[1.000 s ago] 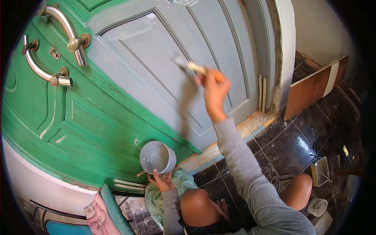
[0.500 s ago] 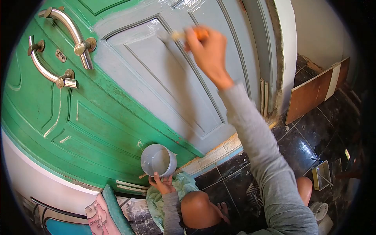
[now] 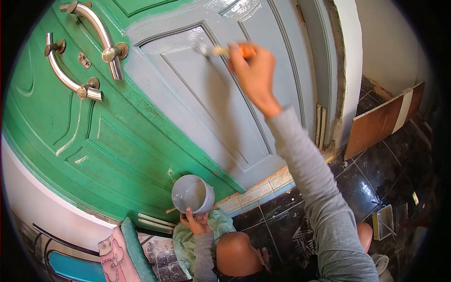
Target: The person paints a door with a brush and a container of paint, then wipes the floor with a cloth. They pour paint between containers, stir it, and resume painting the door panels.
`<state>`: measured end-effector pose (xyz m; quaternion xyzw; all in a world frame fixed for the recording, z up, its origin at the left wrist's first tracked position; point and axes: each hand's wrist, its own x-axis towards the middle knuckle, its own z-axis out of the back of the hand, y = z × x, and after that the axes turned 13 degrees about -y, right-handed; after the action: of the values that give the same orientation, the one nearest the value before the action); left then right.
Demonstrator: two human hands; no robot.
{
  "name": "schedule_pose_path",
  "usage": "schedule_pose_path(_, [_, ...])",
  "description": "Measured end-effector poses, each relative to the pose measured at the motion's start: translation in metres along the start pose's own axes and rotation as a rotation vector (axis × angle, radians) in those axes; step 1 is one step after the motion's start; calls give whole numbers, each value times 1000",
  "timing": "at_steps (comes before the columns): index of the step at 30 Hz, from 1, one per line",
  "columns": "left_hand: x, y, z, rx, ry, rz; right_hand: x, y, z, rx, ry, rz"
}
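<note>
My right hand (image 3: 253,75) is closed around the orange handle of a paintbrush (image 3: 220,50), whose bristles are at the upper panel of the grey-painted door leaf (image 3: 188,98). Wet paint shines near the brush. Low in front of the green door leaf (image 3: 136,141), my left hand (image 3: 196,223) grips the underside of a round tub (image 3: 192,194) with grey paint inside. The tub is tilted so that its opening faces me.
Two curved metal handles (image 3: 104,41) stick out from the green side. Below lie a light green cloth (image 3: 217,225) and cushions (image 3: 134,249). A brown board (image 3: 376,123) leans at the right, near a paint tray (image 3: 384,222) on dark floor tiles (image 3: 359,181).
The view has shifted slightly, with the door now a little further right in it. My right hand still holds the brush at the grey panel, and my left hand still holds the tub.
</note>
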<state>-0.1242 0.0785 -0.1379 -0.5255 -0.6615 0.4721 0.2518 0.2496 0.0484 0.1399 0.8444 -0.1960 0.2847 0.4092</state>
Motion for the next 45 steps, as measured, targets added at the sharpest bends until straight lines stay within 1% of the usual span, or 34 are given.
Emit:
schedule_pose_path(2, [2, 2, 3, 4, -4, 8, -38, -16, 34, -105, 2, -125])
schedule_pose_path(3, [2, 4, 3, 3, -6, 11, -46, -13, 44, -163, 18, -192])
schedule_pose_path(6, [-2, 4, 6, 23, 3, 25, -33, -6, 43, -110, -71, 77])
schedule_pose_path(8, [3, 8, 6, 14, -19, 33, 5, 22, 18, -48, -116, 283])
schedule_pose_path(10, [7, 6, 7, 6, -30, 26, 37, 34, -8, 32, -141, 497])
schedule_pose_path(13, [12, 5, 4, -18, -32, 11, 30, 11, -3, -261, -88, 675])
schedule_pose_path(15, [14, 7, 5, -24, -44, 7, -7, -8, 23, -341, -56, 638])
schedule_pose_path(18, [9, 10, 5, -11, -22, 21, -26, -6, 54, -469, 61, 484])
schedule_pose_path(21, [8, 17, 7, -34, -34, 59, 11, 35, 33, -337, -12, 724])
schedule_pose_path(24, [8, 15, 6, -39, -31, 59, 51, 52, -6, -242, 28, 874])
schedule_pose_path(25, [8, 14, 4, -64, -21, 45, 48, 45, -7, -314, 89, 924])
schedule_pose_path(27, [10, 12, 5, -65, -43, 25, 36, 11, 2, -473, 207, 1021])
schedule_pose_path(29, [10, 13, 5, -77, -50, 22, 2, -6, 33, -565, 389, 970])
schedule_pose_path(31, [9, 13, 10, -92, -52, 27, -18, -2, 56, -670, 567, 839])
schedule_pose_path(34, [11, 18, 17, -64, -90, 54, 3, 12, 47, -606, 905, 786])
schedule_pose_path(35, [9, 18, 17, -84, -101, 56, 18, 21, 35, -598, 949, 752])
schedule_pose_path(37, [8, 17, 14, -89, -119, 63, 59, 32, 4, -585, 874, 963])
schedule_pose_path(38, [8, 18, 13, -91, -126, 66, 77, 51, -9, -561, 807, 1000])
schedule_pose_path(39, [8, 18, 12, -106, -116, 60, 97, 66, -21, -584, 724, 1108])
schedule_pose_path(40, [8, 18, 11, -110, -114, 62, 111, 77, -31, -535, 655, 1219])
schedule_pose_path(42, [9, 20, 11, -118, -109, 62, 117, 90, -33, -575, 568, 1413])
schedule_pose_path(44, [13, 19, 15, -123, -109, 58, 101, 75, -17, -621, 734, 1624])
schedule_pose_path(45, [14, 20, 17, -136, -113, 55, 81, 59, -6, -651, 918, 1641])
